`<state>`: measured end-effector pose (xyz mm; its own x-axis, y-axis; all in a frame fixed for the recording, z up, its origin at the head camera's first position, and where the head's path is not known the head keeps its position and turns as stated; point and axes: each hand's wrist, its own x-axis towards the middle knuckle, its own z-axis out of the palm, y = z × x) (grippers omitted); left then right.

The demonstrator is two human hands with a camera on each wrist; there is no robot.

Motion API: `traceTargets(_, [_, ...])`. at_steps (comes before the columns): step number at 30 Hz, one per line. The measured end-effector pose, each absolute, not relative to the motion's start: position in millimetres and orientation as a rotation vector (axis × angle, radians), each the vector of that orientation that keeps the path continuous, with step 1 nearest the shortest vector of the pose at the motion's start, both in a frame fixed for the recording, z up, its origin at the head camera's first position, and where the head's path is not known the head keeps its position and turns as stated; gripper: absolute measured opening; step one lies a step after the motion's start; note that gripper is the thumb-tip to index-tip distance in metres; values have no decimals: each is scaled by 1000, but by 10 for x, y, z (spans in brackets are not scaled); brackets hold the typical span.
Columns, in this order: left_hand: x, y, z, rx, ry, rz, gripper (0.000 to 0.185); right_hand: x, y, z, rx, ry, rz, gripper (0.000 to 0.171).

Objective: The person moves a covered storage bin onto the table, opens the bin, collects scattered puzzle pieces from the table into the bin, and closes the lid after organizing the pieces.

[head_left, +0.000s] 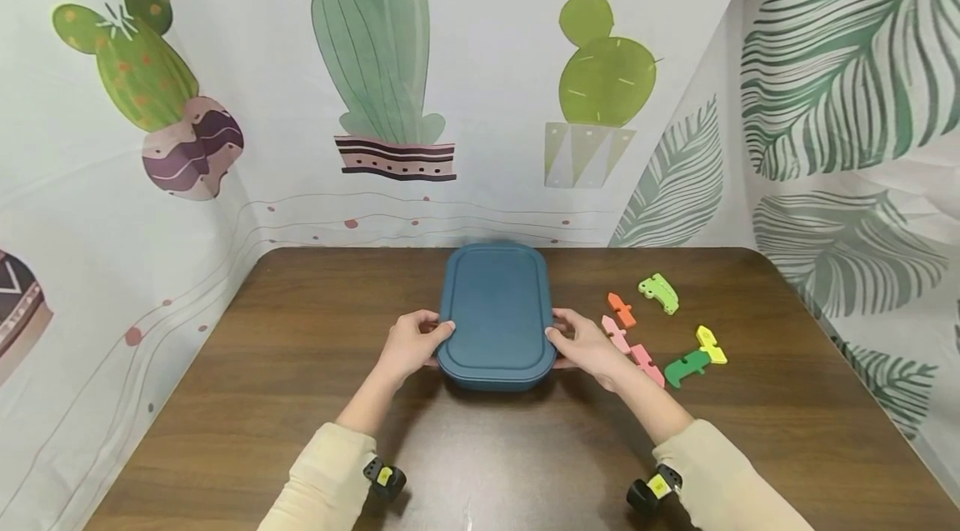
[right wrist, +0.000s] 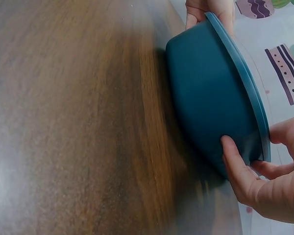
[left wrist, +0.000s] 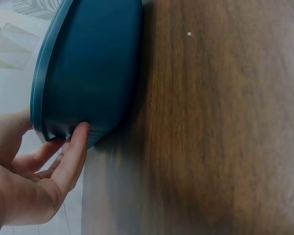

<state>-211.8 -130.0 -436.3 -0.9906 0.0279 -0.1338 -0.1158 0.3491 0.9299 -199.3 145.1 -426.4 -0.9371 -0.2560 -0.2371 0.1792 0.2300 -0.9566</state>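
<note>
A dark blue lidded plastic box stands lengthwise at the middle of the table, its far end near the back edge. My left hand grips its left side, thumb at the lid's edge and the other fingers against the wall under the rim. On the opposite side my right hand holds it the same way. In the left wrist view, the left fingertips press the box wall. The right wrist view has the right index fingertip on the wall. What the box contains is hidden by its lid.
Right of the box lie small puzzle-like pieces: orange, pink, a second pink one, dark green, yellow and a light green animal-shaped one. Patterned cloth hangs behind the brown table.
</note>
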Motion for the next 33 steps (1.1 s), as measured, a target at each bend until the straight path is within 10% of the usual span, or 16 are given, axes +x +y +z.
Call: traceTargets(33, [-2068,-1162,-4376,-56,2475,1743,37,-1944,1609,-4277,-108,2167,-1751,53])
